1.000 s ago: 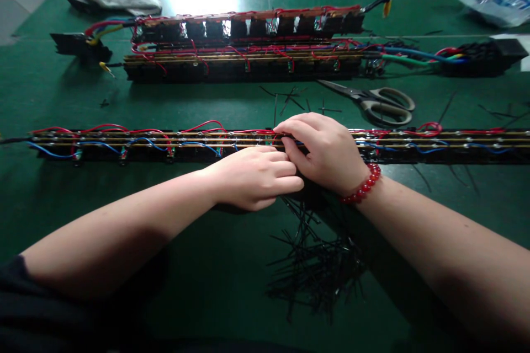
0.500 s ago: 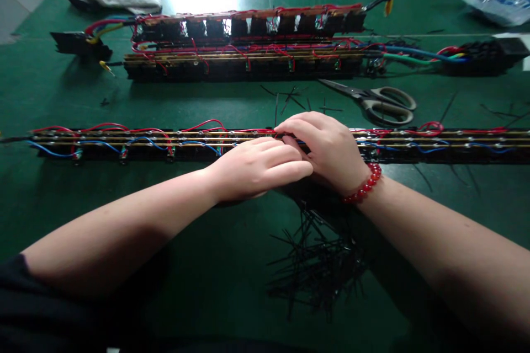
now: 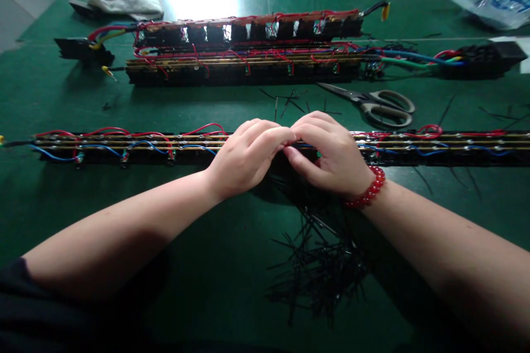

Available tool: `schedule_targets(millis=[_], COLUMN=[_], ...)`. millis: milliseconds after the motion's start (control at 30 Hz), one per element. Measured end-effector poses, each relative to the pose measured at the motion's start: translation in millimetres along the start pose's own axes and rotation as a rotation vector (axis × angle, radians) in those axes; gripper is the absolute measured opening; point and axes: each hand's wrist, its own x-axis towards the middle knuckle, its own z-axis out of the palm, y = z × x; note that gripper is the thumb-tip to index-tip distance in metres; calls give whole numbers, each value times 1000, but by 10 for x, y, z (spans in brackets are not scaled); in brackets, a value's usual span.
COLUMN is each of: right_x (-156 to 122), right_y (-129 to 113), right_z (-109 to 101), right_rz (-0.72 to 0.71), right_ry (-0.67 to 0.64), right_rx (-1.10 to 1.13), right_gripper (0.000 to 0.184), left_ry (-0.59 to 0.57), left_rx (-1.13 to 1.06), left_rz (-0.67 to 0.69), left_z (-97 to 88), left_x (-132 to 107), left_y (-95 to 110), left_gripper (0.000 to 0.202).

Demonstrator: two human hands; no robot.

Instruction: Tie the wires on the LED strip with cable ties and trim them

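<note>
A long black wired strip [image 3: 103,148] with brass rods, red and blue wires and small green boards lies across the table. Over its middle, my left hand [image 3: 248,154] is closed, its thumb and index finger pinched together. My right hand [image 3: 331,149], with a red bead bracelet [image 3: 370,190] at the wrist, is closed too, its index fingertip meeting the left one. Whatever the fingertips pinch is hidden. Just below the hands lies a pile of thin black cable ties [image 3: 318,265], perhaps cut ends.
Scissors [image 3: 383,108] lie beyond the strip, beside loose black ties [image 3: 290,100]. Two more wired strips [image 3: 244,71] with thick cables rest farther back. A white cloth [image 3: 126,1] is at the back left, a plastic bag [image 3: 497,3] at the back right.
My left fingers have lifted from lying flat over the strip into a pinch against the right fingertips. My right thumb now shows. The view has shifted slightly.
</note>
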Motion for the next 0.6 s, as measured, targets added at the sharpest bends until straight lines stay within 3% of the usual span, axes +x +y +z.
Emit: schedule_targets(millis=[267,600], right_x=[8,11], right_y=[-2,-64], right_z=[24,7], right_rz=[-16,92], right_ry=[39,64], right_rx=[-20,-28], right_gripper=[5,6], left_ry=[36,3], left_rx=[-21,-44], left_rz=[-44,-96], left_z=[16,30], left_x=[-3,-15], left_y=[-14,-14], left_gripper=[23,30])
